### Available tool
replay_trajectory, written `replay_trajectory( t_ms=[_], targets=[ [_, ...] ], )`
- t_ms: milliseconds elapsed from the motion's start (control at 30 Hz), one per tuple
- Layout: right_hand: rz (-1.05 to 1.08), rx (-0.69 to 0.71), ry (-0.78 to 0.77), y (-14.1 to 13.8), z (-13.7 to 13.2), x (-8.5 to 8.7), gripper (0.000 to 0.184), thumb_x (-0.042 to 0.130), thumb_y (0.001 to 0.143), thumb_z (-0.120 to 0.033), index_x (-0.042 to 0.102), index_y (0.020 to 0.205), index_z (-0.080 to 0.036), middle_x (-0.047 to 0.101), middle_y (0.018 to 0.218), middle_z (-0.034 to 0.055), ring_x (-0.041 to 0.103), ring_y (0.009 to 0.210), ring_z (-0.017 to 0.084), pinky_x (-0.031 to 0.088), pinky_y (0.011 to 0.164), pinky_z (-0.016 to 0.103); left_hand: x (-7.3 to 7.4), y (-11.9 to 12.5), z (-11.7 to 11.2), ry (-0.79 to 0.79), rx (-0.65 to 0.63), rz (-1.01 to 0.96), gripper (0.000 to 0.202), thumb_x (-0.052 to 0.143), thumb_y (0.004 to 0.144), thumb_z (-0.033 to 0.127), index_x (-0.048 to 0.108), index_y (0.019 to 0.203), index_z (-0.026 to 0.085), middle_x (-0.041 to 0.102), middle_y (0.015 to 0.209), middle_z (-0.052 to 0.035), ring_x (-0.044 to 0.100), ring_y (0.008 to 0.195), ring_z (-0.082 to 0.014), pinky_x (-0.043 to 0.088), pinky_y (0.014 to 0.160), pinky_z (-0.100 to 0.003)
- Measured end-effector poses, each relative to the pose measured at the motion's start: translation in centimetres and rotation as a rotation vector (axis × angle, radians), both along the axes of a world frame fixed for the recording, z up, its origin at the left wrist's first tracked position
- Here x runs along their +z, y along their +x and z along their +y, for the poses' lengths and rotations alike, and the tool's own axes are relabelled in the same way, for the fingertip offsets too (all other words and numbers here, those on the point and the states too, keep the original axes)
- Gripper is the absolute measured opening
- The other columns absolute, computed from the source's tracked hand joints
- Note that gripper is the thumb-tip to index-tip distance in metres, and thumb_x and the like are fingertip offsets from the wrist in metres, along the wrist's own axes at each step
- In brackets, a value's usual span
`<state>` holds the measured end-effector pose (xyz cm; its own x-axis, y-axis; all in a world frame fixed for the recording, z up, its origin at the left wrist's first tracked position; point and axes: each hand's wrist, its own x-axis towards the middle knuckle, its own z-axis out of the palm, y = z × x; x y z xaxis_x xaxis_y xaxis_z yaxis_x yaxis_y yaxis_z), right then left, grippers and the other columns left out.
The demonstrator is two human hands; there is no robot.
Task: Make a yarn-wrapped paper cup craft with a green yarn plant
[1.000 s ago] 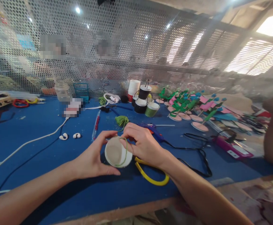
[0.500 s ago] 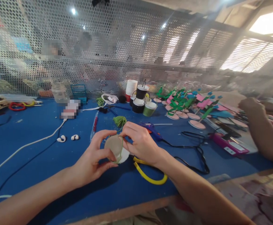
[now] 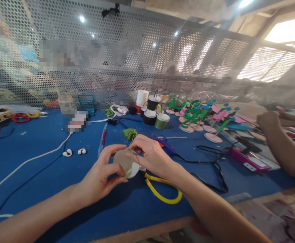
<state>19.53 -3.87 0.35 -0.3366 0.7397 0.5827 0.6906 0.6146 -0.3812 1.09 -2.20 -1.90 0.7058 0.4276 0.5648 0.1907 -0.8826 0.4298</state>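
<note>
My left hand (image 3: 100,177) grips a small white paper cup (image 3: 125,163), held on its side above the blue table (image 3: 48,182). Fingers of my right hand (image 3: 151,156) pinch a green cord (image 3: 130,159) that runs around the cup. The cord leads back to a green bundle (image 3: 130,133) lying just behind the cup. Yellow-handled scissors (image 3: 164,190) lie under my right wrist.
A blue glue gun (image 3: 164,142) with a black cable (image 3: 213,172) lies to the right. Stacked cups (image 3: 151,109) and paper flowers on discs (image 3: 200,116) stand behind. White cable (image 3: 31,158) and earbuds (image 3: 74,152) lie on the left. Another person's arms (image 3: 281,141) work at the right. Perforated metal screen (image 3: 127,60) behind.
The cup has been turned from mouth-up toward its side between my hands, with the green cord wrapped tighter. The other person's arm at the right has shifted and now shows both hands.
</note>
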Motion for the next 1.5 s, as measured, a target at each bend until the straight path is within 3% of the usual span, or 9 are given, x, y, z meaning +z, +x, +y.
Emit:
replay_trajectory(
  t_ms=[167,333,500,867,1000,1100,1200,1333,1500],
  targets=[
    [-0.033,-0.078,-0.08,0.2,0.1,-0.2,0.011,0.062,0.068,-0.019,0.054,0.071,-0.013,0.05,0.065,0.0011,0.044,0.055,0.01,0.036,0.052,0.021,-0.3,0.1,0.2,0.066,-0.006,0.036,0.005,0.055,0.074,0.016,0.054,0.068,0.017,0.033,0.12,-0.0068,0.037,0.111,-0.022,0.037,0.09,-0.039],
    [-0.071,-0.029,-0.001,0.0,0.3,-0.8,0.015,0.051,0.075,-0.013,0.05,0.06,-0.015,0.046,0.057,-0.0011,0.043,0.054,0.009,0.032,0.05,0.02,0.1,0.2,0.0,0.112,-0.022,0.072,0.006,0.054,0.074,0.015,0.053,0.068,0.017,0.036,0.118,-0.007,0.037,0.11,-0.0217,0.037,0.089,-0.039],
    [-0.027,-0.022,0.003,-0.1,0.3,-0.8,0.016,0.051,0.075,-0.014,0.051,0.059,-0.015,0.047,0.056,-0.0012,0.044,0.054,0.009,0.032,0.05,0.019,0.5,0.2,0.0,0.127,-0.044,0.08,0.007,0.053,0.074,0.015,0.052,0.068,0.017,0.037,0.115,-0.0068,0.039,0.108,-0.0206,0.037,0.089,-0.038],
    [0.038,-0.044,-0.123,0.1,0.5,-0.7,0.014,0.054,0.072,-0.014,0.053,0.058,-0.013,0.049,0.054,-0.0015,0.043,0.051,0.008,0.032,0.049,0.019,0.6,0.2,-0.1,0.061,-0.05,0.058,0.009,0.053,0.074,0.014,0.052,0.066,0.016,0.038,0.115,-0.0063,0.039,0.109,-0.0193,0.036,0.092,-0.035],
    [0.047,-0.084,-0.211,0.3,0.6,-0.4,0.01,0.06,0.068,-0.021,0.056,0.072,-0.013,0.054,0.065,0.0006,0.046,0.055,0.009,0.037,0.053,0.022,0.6,0.1,0.1,-0.061,-0.031,0.071,0.008,0.054,0.074,0.018,0.052,0.066,0.016,0.038,0.113,-0.0064,0.043,0.105,-0.0173,0.039,0.089,-0.033],
    [0.209,-0.102,-0.243,0.5,0.2,0.3,0.027,0.064,0.064,-0.023,0.055,0.087,-0.015,0.056,0.079,0.0028,0.049,0.062,0.01,0.04,0.055,0.023,0.8,0.0,0.3,-0.13,0.012,0.07,0.01,0.056,0.073,0.021,0.052,0.065,0.015,0.039,0.112,-0.0067,0.044,0.103,-0.0179,0.04,0.087,-0.034],
    [0.471,-0.072,-0.428,0.4,-0.6,1.0,0.019,0.056,0.072,-0.033,0.053,0.077,-0.015,0.053,0.065,-0.0005,0.045,0.048,0.006,0.038,0.044,0.019,0.8,0.0,0.4,-0.148,0.096,0.03,0.01,0.057,0.072,0.022,0.052,0.066,0.015,0.042,0.111,-0.007,0.044,0.103,-0.0187,0.039,0.089,-0.037],
    [0.586,0.1,-0.811,-0.4,-1.5,1.1,0.029,0.048,0.076,-0.043,0.053,0.073,-0.014,0.048,0.047,-0.0045,0.041,0.033,0.004,0.031,0.034,0.016,0.1,0.1,0.4,-0.087,0.142,-0.012,0.009,0.055,0.073,0.02,0.051,0.066,0.015,0.039,0.115,-0.0079,0.045,0.103,-0.0197,0.041,0.085,-0.037],
    [0.711,0.162,-0.89,-1.4,-1.7,0.5,0.024,0.055,0.072,-0.037,0.053,0.074,-0.013,0.053,0.049,-0.004,0.044,0.034,0.003,0.033,0.033,0.015,-0.4,0.3,0.2,0.144,0.14,-0.041,0.004,0.05,0.075,0.014,0.053,0.072,0.016,0.038,0.116,-0.0074,0.044,0.104,-0.0203,0.041,0.085,-0.038]
  ],
)
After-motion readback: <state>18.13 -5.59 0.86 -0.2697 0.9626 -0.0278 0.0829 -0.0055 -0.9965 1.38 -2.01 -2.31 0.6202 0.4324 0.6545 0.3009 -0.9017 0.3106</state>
